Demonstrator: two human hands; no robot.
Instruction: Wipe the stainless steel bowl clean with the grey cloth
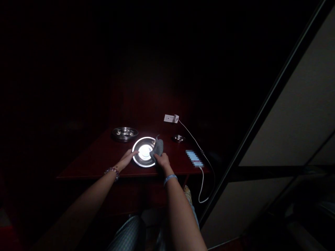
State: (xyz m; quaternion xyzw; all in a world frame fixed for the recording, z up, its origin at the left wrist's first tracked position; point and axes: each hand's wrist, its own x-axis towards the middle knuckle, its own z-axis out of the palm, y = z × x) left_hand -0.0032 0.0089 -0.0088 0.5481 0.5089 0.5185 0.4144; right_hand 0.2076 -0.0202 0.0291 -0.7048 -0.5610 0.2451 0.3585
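- No brand, label or writing readable anywhere; the phone (194, 158) screen is blurred out
- Left hand (128, 157) lies flat, fingers stretched out and together, fingertips touching the left rim of the steel plate (141, 158)
- Right hand (161, 160) is closed round a grey cloth (157, 147), pinching it at the plate's right rim; the cloth stands up over the rim's edge
- Steel plate sits near the front middle of the table (104, 157), shiny, with a strong white glare in its centre
- Beaded bracelet (113, 170) on the left wrist, light blue band (170, 179) on the right wrist
- Steel bowl (125, 133) sits behind and left of the plate, apart from it
- Small steel bowl (178, 138) to the right of the plate, well apart
- White power strip (171, 118) at the back of the table; a white cable (206, 167) runs from it past the phone and loops down off the table's right front edge
- Phone lies near the right front corner, cable plugged into its near end
- Table is dark reddish wood, glossy, lit only around the middle
- Room is very dark; left and back are black, nothing to tell there
- Pale panel (300, 115) with a dark frame slants along the right side
- Person's knees in checked cloth show below the table
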